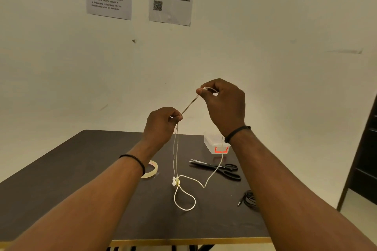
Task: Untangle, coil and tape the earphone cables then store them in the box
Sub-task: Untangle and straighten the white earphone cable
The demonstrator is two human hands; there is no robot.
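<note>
A white earphone cable (184, 201) is held up above the dark table (81, 179). My right hand (223, 106) pinches its upper end, raised and further away. My left hand (162, 123) pinches the cable lower down, so a short doubled stretch runs taut between the two hands. Below my left hand the strands hang down to the earbuds (175, 182), and a loop of cable lies on the table. Another strand climbs from the loop toward my right wrist. A clear plastic box (216, 144) with a red clasp stands at the table's back right.
Black scissors (220, 168) lie in front of the box. A roll of clear tape (152, 170) sits partly behind my left wrist. A coiled black earphone cable (247, 199) lies by my right forearm. Printed sheets hang on the wall. A dark door frame stands at the right.
</note>
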